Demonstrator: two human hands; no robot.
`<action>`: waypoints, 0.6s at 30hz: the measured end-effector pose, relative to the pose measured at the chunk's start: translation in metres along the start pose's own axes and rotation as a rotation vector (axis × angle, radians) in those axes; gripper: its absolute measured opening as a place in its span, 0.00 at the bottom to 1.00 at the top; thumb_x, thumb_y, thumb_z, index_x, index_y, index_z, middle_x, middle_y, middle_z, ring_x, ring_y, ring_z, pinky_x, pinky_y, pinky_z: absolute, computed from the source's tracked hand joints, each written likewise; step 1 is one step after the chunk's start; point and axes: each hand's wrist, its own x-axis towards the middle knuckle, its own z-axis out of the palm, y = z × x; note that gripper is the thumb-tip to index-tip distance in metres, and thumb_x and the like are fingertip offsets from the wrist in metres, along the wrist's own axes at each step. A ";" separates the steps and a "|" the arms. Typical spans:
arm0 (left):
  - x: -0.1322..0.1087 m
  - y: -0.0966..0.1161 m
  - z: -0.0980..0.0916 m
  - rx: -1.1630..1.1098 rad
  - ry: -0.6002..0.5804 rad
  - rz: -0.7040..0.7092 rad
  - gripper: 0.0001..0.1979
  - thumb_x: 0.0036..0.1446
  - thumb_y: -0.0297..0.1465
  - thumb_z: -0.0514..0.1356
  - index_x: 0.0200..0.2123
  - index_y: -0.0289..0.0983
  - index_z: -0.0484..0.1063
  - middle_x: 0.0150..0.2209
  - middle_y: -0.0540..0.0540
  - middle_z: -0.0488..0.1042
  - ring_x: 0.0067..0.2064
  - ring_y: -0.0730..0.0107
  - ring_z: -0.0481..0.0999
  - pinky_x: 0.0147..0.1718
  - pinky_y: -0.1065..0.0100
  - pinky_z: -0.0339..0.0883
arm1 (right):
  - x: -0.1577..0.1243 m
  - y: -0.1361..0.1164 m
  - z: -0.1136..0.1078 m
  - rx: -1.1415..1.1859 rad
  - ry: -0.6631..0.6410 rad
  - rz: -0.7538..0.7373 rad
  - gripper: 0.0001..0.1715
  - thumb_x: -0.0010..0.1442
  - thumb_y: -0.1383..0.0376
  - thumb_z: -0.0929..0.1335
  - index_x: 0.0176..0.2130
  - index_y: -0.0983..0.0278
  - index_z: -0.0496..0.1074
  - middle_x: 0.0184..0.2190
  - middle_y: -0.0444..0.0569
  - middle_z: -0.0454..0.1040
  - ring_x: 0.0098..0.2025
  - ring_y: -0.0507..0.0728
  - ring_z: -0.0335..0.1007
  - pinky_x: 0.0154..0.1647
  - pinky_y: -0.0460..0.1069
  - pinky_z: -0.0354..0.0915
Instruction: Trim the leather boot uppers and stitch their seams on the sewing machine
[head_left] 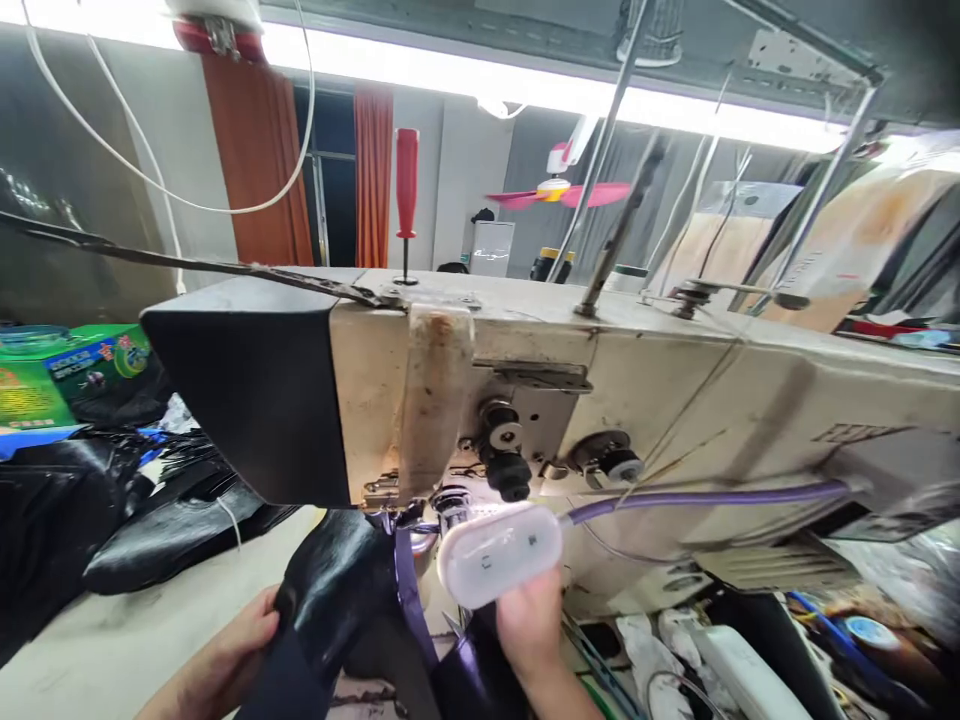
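My left hand point(236, 640) is closed on the edge of a shiny black leather piece point(330, 570), thumb on top and fingers underneath. The leather runs up under the head of a sewing machine point(660, 400), close to the needle area. My right hand point(532, 620) is just below a white oval lamp point(501, 555), which hides its fingers, so its grip does not show. Near it a pointed metal tip point(454, 625) sticks out by more black material point(472, 665). A dark purple-edged strip point(409, 590) hangs between the hands.
Black leather pieces point(180, 530) are piled on the left of the table, near a green box point(75, 375). A red-handled screwdriver point(406, 185) stands upright on the machine. A purple lamp cable point(712, 498) crosses its front. Clutter and a white bar point(750, 670) lie lower right.
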 end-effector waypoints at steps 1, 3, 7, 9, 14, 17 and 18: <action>-0.002 0.002 -0.001 0.071 0.021 0.004 0.22 0.41 0.43 0.75 0.39 0.40 0.80 0.39 0.47 0.83 0.37 0.61 0.81 0.41 0.67 0.72 | -0.004 -0.007 -0.001 -0.048 0.032 -0.010 0.13 0.64 0.71 0.61 0.47 0.63 0.69 0.36 0.53 0.77 0.37 0.58 0.74 0.36 0.50 0.71; -0.004 0.013 -0.003 0.208 0.059 0.026 0.25 0.41 0.43 0.75 0.42 0.39 0.79 0.43 0.46 0.82 0.37 0.59 0.81 0.40 0.66 0.72 | -0.015 -0.024 -0.002 -0.151 0.105 -0.045 0.14 0.61 0.71 0.64 0.48 0.65 0.69 0.41 0.58 0.75 0.44 0.62 0.70 0.43 0.54 0.67; -0.003 0.045 0.001 0.544 0.197 0.181 0.41 0.44 0.53 0.69 0.58 0.38 0.69 0.58 0.38 0.73 0.59 0.45 0.71 0.57 0.55 0.67 | -0.036 -0.065 0.003 -0.156 -0.122 0.010 0.10 0.59 0.65 0.68 0.43 0.60 0.69 0.33 0.49 0.73 0.37 0.63 0.64 0.38 0.57 0.58; -0.006 0.055 0.010 0.800 0.379 0.286 0.44 0.50 0.56 0.63 0.64 0.38 0.59 0.62 0.36 0.68 0.64 0.44 0.65 0.61 0.48 0.61 | -0.038 -0.076 0.010 -0.135 -0.271 0.139 0.09 0.59 0.63 0.69 0.41 0.59 0.69 0.32 0.48 0.73 0.37 0.65 0.64 0.39 0.59 0.57; -0.031 0.041 0.065 1.474 0.806 0.939 0.29 0.60 0.46 0.57 0.59 0.37 0.64 0.58 0.37 0.70 0.59 0.45 0.70 0.58 0.44 0.65 | -0.028 -0.073 0.022 -0.129 -0.358 0.388 0.13 0.61 0.57 0.68 0.43 0.61 0.73 0.39 0.57 0.76 0.45 0.72 0.67 0.46 0.67 0.58; -0.042 0.013 0.103 1.770 0.530 1.159 0.22 0.63 0.30 0.54 0.60 0.35 0.64 0.60 0.39 0.68 0.60 0.58 0.69 0.57 0.62 0.66 | -0.023 -0.069 0.023 0.017 -0.434 0.470 0.14 0.64 0.58 0.64 0.42 0.61 0.77 0.41 0.56 0.78 0.49 0.71 0.69 0.50 0.65 0.61; -0.043 0.004 0.112 1.859 0.465 1.150 0.22 0.63 0.25 0.51 0.61 0.32 0.64 0.61 0.38 0.68 0.61 0.59 0.67 0.58 0.62 0.65 | -0.023 -0.068 0.024 0.075 -0.448 0.487 0.15 0.64 0.58 0.63 0.41 0.61 0.78 0.40 0.55 0.79 0.47 0.68 0.70 0.49 0.62 0.63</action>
